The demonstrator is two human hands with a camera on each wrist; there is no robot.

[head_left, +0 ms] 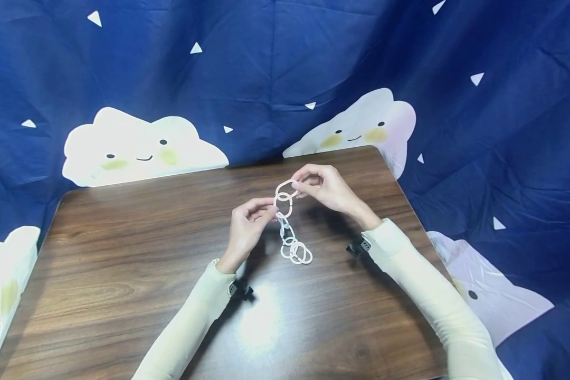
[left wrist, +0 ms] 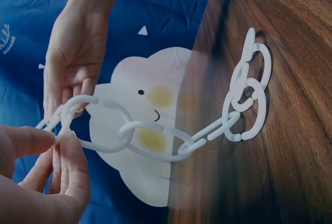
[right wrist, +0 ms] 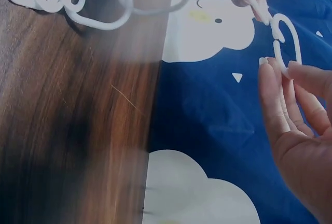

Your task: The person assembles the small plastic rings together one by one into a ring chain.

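Note:
A chain of white plastic links (head_left: 287, 230) hangs from both hands over the wooden table, its lower links bunched on the tabletop. My left hand (head_left: 248, 224) pinches a link near the top between thumb and fingers; in the left wrist view the linked chain (left wrist: 155, 125) runs from those fingers down to the wood. Slightly higher and to the right, my right hand (head_left: 330, 189) pinches the end link (head_left: 286, 184). In the right wrist view that end link (right wrist: 298, 42) stands upright from the thumb and fingertips, with a small gap in its side.
The brown wooden table (head_left: 138, 274) has rounded far corners. A dark blue cloth (head_left: 266, 63) with white clouds and triangles hangs behind and beside it. Dark wrist devices (head_left: 241, 290) are strapped at both cream sleeves.

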